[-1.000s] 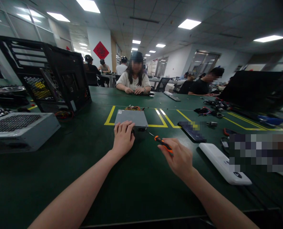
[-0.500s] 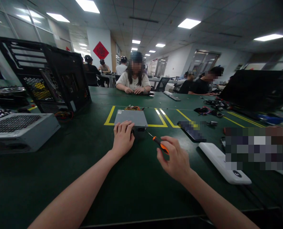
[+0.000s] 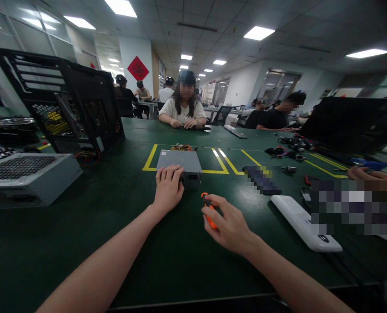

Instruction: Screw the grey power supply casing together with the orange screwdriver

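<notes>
A small grey power supply unit (image 3: 183, 160) lies on the green table in front of me, its cables bunched behind it. My left hand (image 3: 169, 187) grips its near left edge, fingers on the top and thumb against the front face. In my right hand (image 3: 227, 221) is an orange and black screwdriver (image 3: 209, 213), held between thumb and fingers. The thin shaft points away from me, up at the unit's near right corner by the power socket. Whether the tip touches the casing I cannot tell.
To the left stand an open black computer case (image 3: 72, 104) and a larger grey power supply (image 3: 33, 178). A phone (image 3: 261, 180) and a white power bank (image 3: 305, 221) lie right. Across the table sits a person (image 3: 183, 106); another person's hand (image 3: 362, 173) shows at far right.
My right hand has moved left and slightly down, swinging the screwdriver more in line with the power supply's near right corner. My left hand and the unit have stayed put.
</notes>
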